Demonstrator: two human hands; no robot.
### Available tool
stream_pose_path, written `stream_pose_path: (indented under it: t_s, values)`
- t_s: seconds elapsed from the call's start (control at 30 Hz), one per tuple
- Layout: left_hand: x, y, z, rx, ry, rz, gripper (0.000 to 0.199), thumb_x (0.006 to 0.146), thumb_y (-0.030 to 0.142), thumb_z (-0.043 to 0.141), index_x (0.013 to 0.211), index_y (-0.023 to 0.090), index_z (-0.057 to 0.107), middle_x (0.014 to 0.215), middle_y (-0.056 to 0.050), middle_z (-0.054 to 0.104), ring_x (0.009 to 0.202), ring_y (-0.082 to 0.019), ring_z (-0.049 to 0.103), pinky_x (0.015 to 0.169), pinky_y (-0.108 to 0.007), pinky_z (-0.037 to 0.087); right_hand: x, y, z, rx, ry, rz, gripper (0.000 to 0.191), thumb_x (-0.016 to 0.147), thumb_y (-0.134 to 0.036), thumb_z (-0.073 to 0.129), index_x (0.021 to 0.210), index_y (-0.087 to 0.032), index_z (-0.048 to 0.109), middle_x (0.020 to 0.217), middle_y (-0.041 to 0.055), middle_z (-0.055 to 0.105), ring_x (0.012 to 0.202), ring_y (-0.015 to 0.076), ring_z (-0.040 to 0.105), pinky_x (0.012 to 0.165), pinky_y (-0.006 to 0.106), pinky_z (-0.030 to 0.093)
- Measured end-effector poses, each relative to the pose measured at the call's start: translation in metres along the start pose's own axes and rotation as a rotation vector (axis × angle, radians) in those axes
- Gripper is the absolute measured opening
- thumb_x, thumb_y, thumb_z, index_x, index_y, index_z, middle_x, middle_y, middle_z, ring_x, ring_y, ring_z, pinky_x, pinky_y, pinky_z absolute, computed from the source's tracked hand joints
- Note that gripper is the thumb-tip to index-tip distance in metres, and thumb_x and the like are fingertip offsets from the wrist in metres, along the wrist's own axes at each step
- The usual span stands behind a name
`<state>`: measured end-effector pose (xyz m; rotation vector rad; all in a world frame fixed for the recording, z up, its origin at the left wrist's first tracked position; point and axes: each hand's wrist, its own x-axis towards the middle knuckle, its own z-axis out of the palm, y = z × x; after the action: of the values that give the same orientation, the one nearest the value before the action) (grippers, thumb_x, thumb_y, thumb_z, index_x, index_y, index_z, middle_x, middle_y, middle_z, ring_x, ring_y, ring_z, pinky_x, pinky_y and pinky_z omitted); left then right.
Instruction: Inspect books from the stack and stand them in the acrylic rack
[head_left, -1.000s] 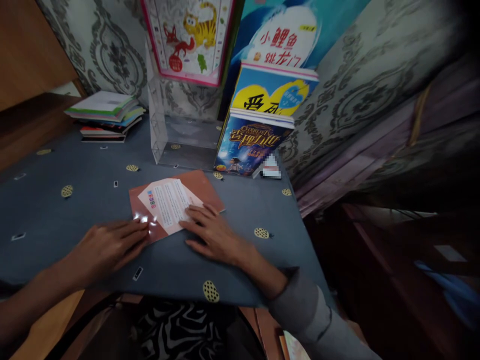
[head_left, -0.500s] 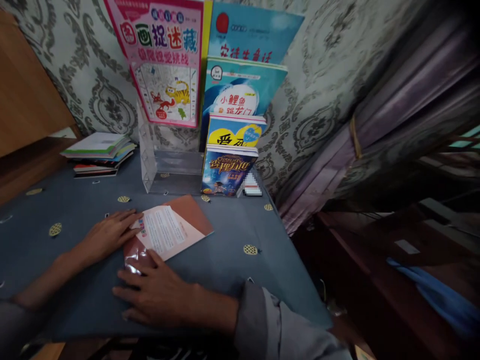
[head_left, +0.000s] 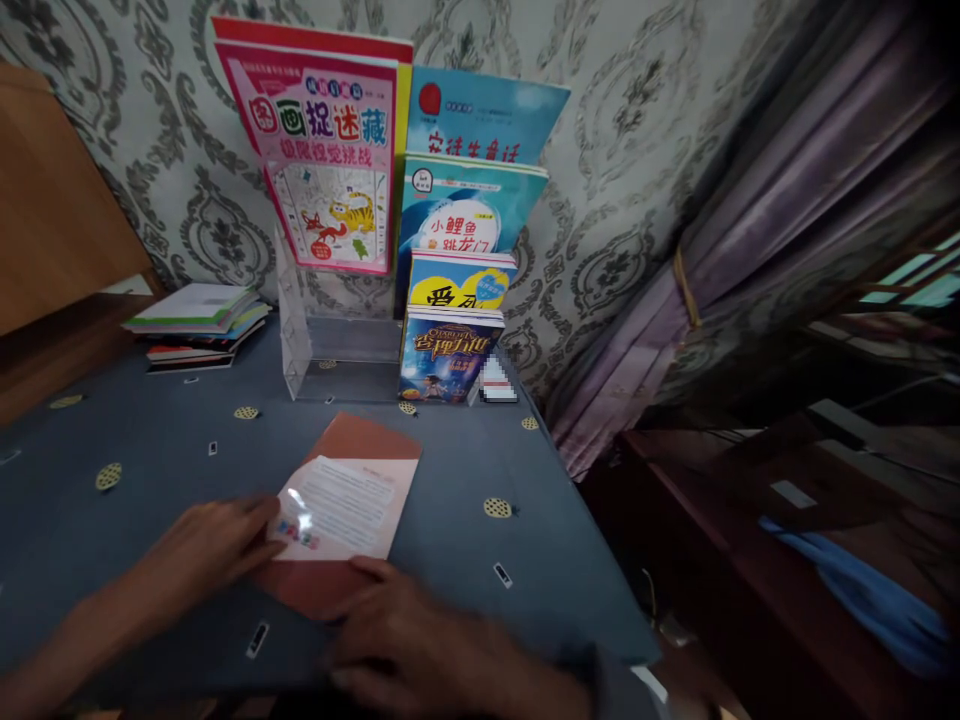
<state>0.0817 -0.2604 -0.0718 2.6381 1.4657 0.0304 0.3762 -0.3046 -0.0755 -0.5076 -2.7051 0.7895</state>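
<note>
A book with a glossy reddish-brown and pale pink cover (head_left: 352, 510) lies at an angle on the table, blocks of small print on its light part. At its left edge is my left hand (head_left: 217, 540), fingers and thumb closed on the border. My right hand (head_left: 420, 635), smeared by motion, holds the lower right edge with the thumb on the cover and the other fingers below the rim. Beyond the book stands a clear rack (head_left: 345, 355) carrying a pink picture book (head_left: 330, 150), blue-green books (head_left: 465, 205) and a dark blue book (head_left: 450, 355).
A pile of books (head_left: 199, 315) sits at the back left of the dark blue tablecloth (head_left: 172, 430). Patterned wallpaper and a tied purple curtain (head_left: 660, 320) stand behind. To the right, past the table's edge, is a dark red surface with a blue cloth (head_left: 855, 580).
The book has turned counter-clockwise and come slightly nearer. My right hand has shifted right along its near edge, and my left hand has moved down. The view has tilted up a little.
</note>
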Motion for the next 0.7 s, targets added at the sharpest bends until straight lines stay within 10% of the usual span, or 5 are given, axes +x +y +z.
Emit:
stream_pose_path:
  t_s: [0.23,0.47,0.7]
  values:
    - [0.012,0.036,0.013,0.033,0.055,0.091,0.029,0.102,0.031,0.039,0.098,0.022,0.067,0.098,-0.01,0.074,0.088,-0.026,0.072,0.07,-0.034,0.055,-0.049,-0.008,-0.007,0.221,0.243,0.267,0.028,0.098,-0.019,0.046,0.08,-0.021,0.066,0.077,-0.0021,0.073,0.074,0.0133,0.07,0.114,0.037,0.041]
    - [0.055,-0.002,0.032,0.058,0.11,0.034,0.062,0.105,0.048,0.032,0.151,0.008,0.046,0.156,-0.02,0.05,0.143,-0.033,0.049,0.114,-0.05,0.043,-0.047,-0.007,0.005,0.233,0.378,0.269,0.031,0.096,-0.017,0.045,0.07,-0.021,0.062,0.069,-0.003,0.07,0.066,0.0116,0.066,0.107,0.035,0.046]
    - [0.1,-0.024,0.028,-0.028,0.046,0.023,0.074,0.103,0.058,0.032,0.158,0.009,0.037,0.164,-0.017,0.038,0.154,-0.031,0.032,0.123,-0.05,0.032,-0.043,-0.001,-0.006,0.148,0.213,0.243,0.02,0.095,-0.015,0.055,0.09,-0.021,0.073,0.082,-0.0005,0.078,0.078,0.0135,0.072,0.105,0.035,0.047]
